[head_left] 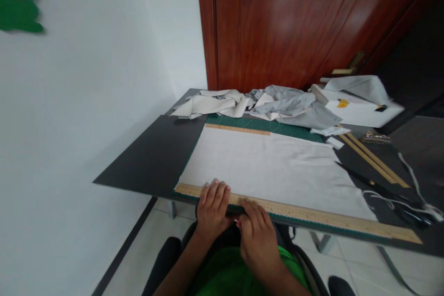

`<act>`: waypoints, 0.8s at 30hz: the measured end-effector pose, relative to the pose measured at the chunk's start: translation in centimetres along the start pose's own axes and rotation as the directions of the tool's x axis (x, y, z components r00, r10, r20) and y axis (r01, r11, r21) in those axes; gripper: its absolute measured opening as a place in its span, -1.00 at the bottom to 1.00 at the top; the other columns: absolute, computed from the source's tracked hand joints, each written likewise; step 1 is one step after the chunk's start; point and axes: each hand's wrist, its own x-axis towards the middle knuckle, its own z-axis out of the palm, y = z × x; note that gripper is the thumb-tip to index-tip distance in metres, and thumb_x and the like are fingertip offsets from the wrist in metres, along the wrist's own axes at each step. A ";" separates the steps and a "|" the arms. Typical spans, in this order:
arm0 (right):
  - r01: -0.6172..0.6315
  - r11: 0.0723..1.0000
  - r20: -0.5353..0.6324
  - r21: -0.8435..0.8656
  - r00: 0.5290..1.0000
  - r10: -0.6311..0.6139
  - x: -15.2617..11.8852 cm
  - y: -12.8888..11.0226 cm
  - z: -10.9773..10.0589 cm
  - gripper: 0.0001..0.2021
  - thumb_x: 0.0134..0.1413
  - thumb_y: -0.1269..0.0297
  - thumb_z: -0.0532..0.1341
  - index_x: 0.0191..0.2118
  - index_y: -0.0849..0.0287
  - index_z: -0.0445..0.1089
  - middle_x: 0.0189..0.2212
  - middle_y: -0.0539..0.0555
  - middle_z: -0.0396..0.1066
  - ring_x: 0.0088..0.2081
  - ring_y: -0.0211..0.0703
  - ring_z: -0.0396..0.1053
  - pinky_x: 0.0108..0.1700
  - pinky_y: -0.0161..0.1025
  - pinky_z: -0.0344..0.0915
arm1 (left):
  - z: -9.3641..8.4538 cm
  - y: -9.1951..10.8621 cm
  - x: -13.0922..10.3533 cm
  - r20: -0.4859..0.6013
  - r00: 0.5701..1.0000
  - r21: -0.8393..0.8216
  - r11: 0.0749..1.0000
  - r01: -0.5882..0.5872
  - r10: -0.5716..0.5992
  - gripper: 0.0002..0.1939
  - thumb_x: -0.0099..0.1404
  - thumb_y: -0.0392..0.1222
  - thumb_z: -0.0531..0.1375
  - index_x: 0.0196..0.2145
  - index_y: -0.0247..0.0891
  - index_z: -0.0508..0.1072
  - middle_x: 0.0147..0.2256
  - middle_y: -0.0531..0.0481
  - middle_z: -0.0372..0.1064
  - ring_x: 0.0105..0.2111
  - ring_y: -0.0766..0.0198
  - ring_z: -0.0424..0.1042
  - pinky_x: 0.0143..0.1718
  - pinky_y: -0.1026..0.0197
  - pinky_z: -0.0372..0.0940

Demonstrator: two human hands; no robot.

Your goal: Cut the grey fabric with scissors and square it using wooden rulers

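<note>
White fabric [274, 166] lies flat over a green cutting mat [256, 124] on the dark table. A long wooden ruler [305, 212] runs along the fabric's near edge. My left hand [214, 206] rests on the ruler toward its left part, fingers stretched out over it and the fabric edge. Just to the right, my right hand [256, 233] is at the table's front edge with its fingers curled. A small pale tip shows between its thumb and fingers, too small to name. A shorter wooden strip [237, 129] lies along the fabric's far edge.
Crumpled grey and cream cloths [291, 104] are heaped at the back. A white box [364, 108] stands at the back right. Black scissors [378, 188], wooden strips [371, 159] and a white cord [412, 173] lie on the right. A wall borders the left side.
</note>
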 end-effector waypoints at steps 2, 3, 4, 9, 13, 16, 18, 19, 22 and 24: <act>0.027 1.000 -0.037 -0.012 0.999 -0.028 -0.1 0.3 0.5 -0.79 0.33 0.55 0.04 -0.19 0.22 0.40 -0.03 0.30 0.60 0.05 0.11 0.56 0.09 0.05 0.52 | 0.1 0.2 -0.2 -0.006 1.000 -0.014 1.000 0.027 -0.027 -0.48 0.47 -0.02 0.02 0.20 -0.36 0.48 0.18 -0.26 0.50 0.27 -0.15 0.41 0.40 -0.22 0.11; 0.044 0.999 -0.055 -0.013 0.998 -0.044 0.0 0.5 0.7 -0.79 0.34 0.56 0.04 -0.19 0.22 0.40 -0.04 0.30 0.60 0.04 0.10 0.57 0.07 0.03 0.53 | 0.2 0.2 -0.3 -0.016 0.999 -0.025 0.999 0.043 -0.044 -0.48 0.46 -0.02 0.02 0.21 -0.35 0.48 0.19 -0.25 0.50 0.28 -0.13 0.40 0.40 -0.22 0.11; 0.060 0.998 -0.071 -0.012 0.996 -0.060 0.0 0.7 0.9 -0.79 0.34 0.56 0.04 -0.18 0.23 0.40 -0.06 0.29 0.61 0.02 0.09 0.58 0.06 0.02 0.54 | 0.3 0.3 -0.3 -0.026 0.998 -0.037 0.998 0.059 -0.060 -0.48 0.46 -0.02 0.04 0.21 -0.33 0.48 0.18 -0.24 0.50 0.29 -0.12 0.39 0.41 -0.22 0.10; 0.104 0.995 -0.112 -0.004 0.988 -0.104 0.4 1.4 1.2 -0.75 0.38 0.53 0.01 -0.06 0.29 0.43 -0.10 0.25 0.64 -0.01 0.01 0.61 0.03 -0.06 0.55 | 0.2 0.0 -0.5 0.000 0.999 -0.018 0.999 0.049 -0.049 -0.38 0.38 0.08 0.16 0.25 -0.35 0.44 0.23 -0.26 0.46 0.32 -0.15 0.34 0.43 -0.22 0.05; 0.126 0.992 -0.152 -0.016 0.980 -0.127 0.3 1.8 1.6 -0.73 0.39 0.51 -0.01 -0.04 0.31 0.44 -0.11 0.24 0.65 -0.01 0.01 0.62 0.04 -0.06 0.55 | -1.0 -0.7 -0.2 0.115 0.993 0.045 0.998 -0.032 0.026 -0.27 0.32 0.12 0.25 0.31 -0.35 0.38 0.33 -0.28 0.34 0.37 -0.14 0.26 0.43 -0.17 0.05; 0.127 0.992 -0.193 -0.005 0.973 -0.125 0.2 1.9 2.0 -0.74 0.41 0.48 0.00 -0.08 0.28 0.44 -0.13 0.20 0.66 -0.04 0.00 0.63 0.03 -0.07 0.55 | -2.5 -1.4 0.4 0.225 0.971 0.040 0.995 -0.091 0.080 -0.23 0.34 0.12 0.26 0.36 -0.36 0.32 0.38 -0.29 0.26 0.39 -0.14 0.21 0.40 -0.17 0.10; 0.119 0.993 -0.224 -0.003 0.968 -0.117 0.2 2.0 2.3 -0.75 0.43 0.45 0.01 -0.11 0.26 0.44 -0.15 0.19 0.66 -0.06 -0.01 0.63 0.02 -0.08 0.54 | -3.7 -2.1 1.2 0.313 0.940 -0.002 0.989 -0.145 0.138 -0.20 0.38 0.17 0.24 0.39 -0.37 0.26 0.38 -0.27 0.24 0.39 -0.11 0.22 0.38 -0.17 0.15; 0.116 0.993 -0.236 -0.001 0.965 -0.113 0.2 2.0 2.4 -0.76 0.43 0.44 0.01 -0.13 0.24 0.44 -0.15 0.18 0.66 -0.07 -0.01 0.63 0.03 -0.09 0.54 | -4.2 -2.6 1.7 0.353 0.918 -0.038 0.984 -0.176 0.178 -0.20 0.41 0.21 0.22 0.40 -0.37 0.25 0.38 -0.26 0.26 0.39 -0.10 0.24 0.37 -0.16 0.17; 0.105 0.994 -0.243 0.019 0.965 -0.097 0.0 2.0 2.6 -0.76 0.42 0.45 0.01 -0.16 0.22 0.43 -0.14 0.18 0.66 -0.03 -0.04 0.62 0.13 -0.11 0.48 | -5.5 -4.3 3.8 0.427 0.853 -0.178 0.953 -0.247 0.301 -0.32 0.47 0.20 0.18 0.34 -0.33 0.33 0.33 -0.21 0.35 0.35 -0.05 0.29 0.36 -0.15 0.20; 0.094 0.995 -0.241 0.040 0.967 -0.082 -0.1 2.0 2.7 -0.76 0.41 0.47 0.02 -0.18 0.23 0.43 -0.12 0.20 0.65 0.01 -0.04 0.61 0.23 -0.11 0.42 | -5.9 -5.3 5.6 0.453 0.819 -0.265 0.931 -0.252 0.351 -0.47 0.50 0.13 0.17 0.24 -0.27 0.44 0.26 -0.17 0.43 0.31 -0.03 0.35 0.33 -0.12 0.25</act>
